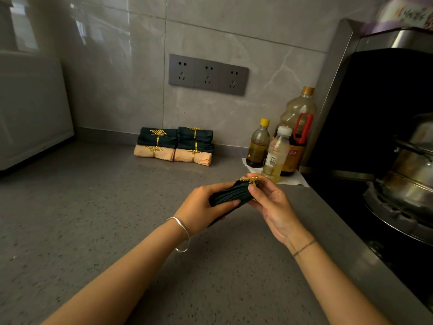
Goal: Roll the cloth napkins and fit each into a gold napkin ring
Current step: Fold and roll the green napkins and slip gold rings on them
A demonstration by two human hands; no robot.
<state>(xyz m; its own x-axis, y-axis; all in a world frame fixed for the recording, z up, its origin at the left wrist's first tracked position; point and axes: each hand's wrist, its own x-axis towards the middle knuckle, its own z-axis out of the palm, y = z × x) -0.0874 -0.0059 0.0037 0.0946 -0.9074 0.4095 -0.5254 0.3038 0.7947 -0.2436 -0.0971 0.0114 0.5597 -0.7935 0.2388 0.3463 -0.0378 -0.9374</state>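
grey speckled counter [93, 207] meeting glossy grey tiled wall [131, 95] at its back edge. dark triple socket plate [208, 74] set in the wall. white unit [30, 109] at the counter's left edge, black hob [389, 233] with steel pot [414, 177] past its right edge. pale glare [98, 26] on the upper left tiles.

Home kitchen: stove [398, 207], oil bottles [281, 146].
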